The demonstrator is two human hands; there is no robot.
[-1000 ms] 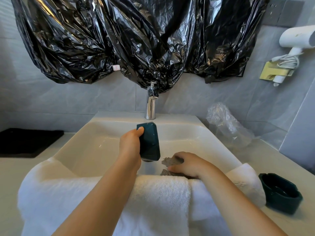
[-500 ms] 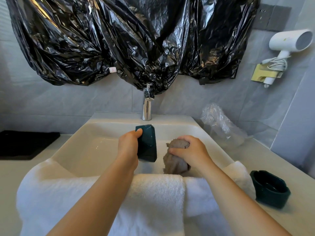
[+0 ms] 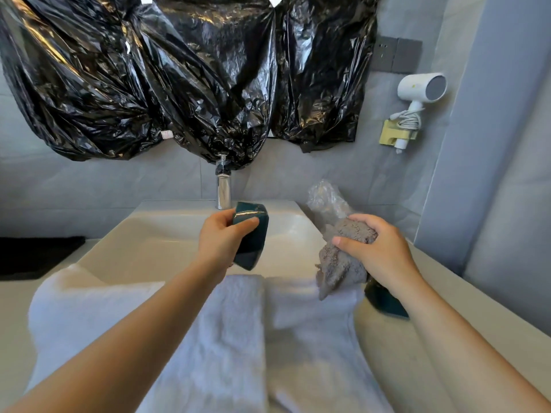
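Grey wall tiles behind the sink are mostly hidden by black bags, and a white towel lies over the sink's near rim. Above the basin our left hand grips a tilted green cup, fingers and thumb wrapped round its upper part. Over the sink's right rim our right hand has its fingers closed on a bunched grey cloth, with a loose end hanging toward the towel. Cup and cloth are apart, so we judge that we are about to wipe the cup. Next we must bring the cloth across and rub while the left hand holds the cup steady over the basin, perhaps turning it to reach each face. Little blocks that short path. A clear bag lies at the sink's far right corner, and a hair dryer hangs on the wall well to the right. A green dish sits right of the sink, partly under our right wrist, where we could knock it. The tap stands at the sink's back edge.
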